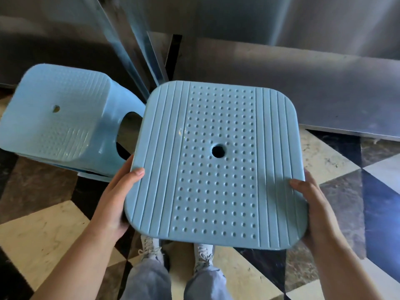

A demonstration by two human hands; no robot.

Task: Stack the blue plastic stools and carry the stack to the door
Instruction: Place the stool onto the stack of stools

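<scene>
Both hands hold a blue stool off the patterned floor: the left hand grips its left seat edge, the right hand its right. Beyond, to the left, a second blue stool stands before grey metal panels.

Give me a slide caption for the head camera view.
Both hands, left and right, grip a blue plastic stool beside a second stool on the floor.

Head view: looks steeply down, close over held stool.
</scene>
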